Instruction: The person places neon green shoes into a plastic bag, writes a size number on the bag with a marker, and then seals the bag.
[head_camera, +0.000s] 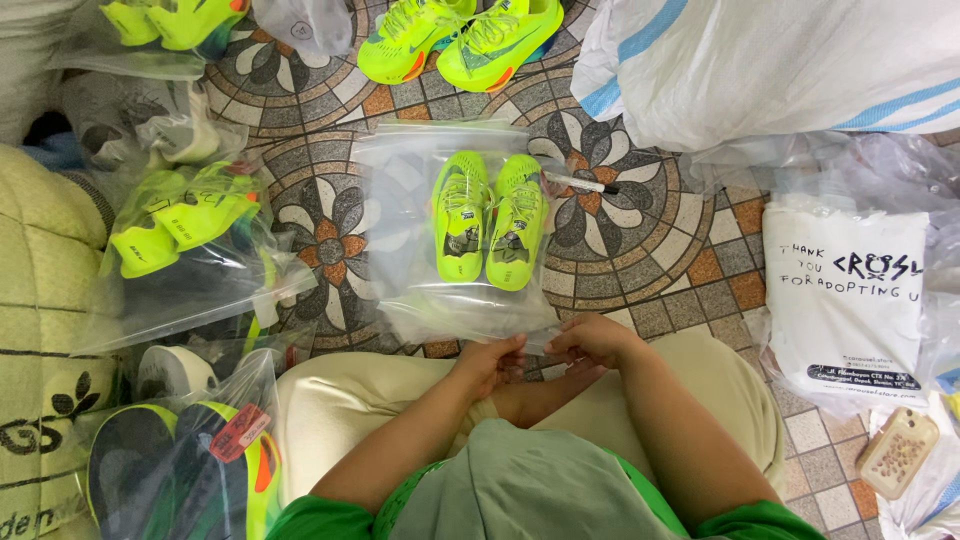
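A: Where is the clear bag (455, 225) with the pair of lime-green shoes (488, 218) in it?

B: It lies flat on the patterned tile floor (640, 260), right in front of the person's crossed legs. The two shoes sit side by side inside it, toes pointing toward the person

A: And the hands?

B: Both are at the near edge of that bag. The left hand (490, 362) has its fingers curled in on the bag's edge at the near left corner. The right hand (592, 340) is just to the right of it, fingers bent and pinching the same edge. Both look closed on the plastic, though the fingertips are partly hidden

A: What else lies around the bag?

B: A marker pen (580, 183) rests on the floor touching the bag's far right corner. Beyond the bag, another pair of green shoes (460, 38) stands loose on the tiles. To the bag's left there are more bagged green shoes (180, 215), piled against a pale sack (45, 300). To its right lies a white printed bag (845, 290), and beyond that a big white sack with blue stripes (780, 60)
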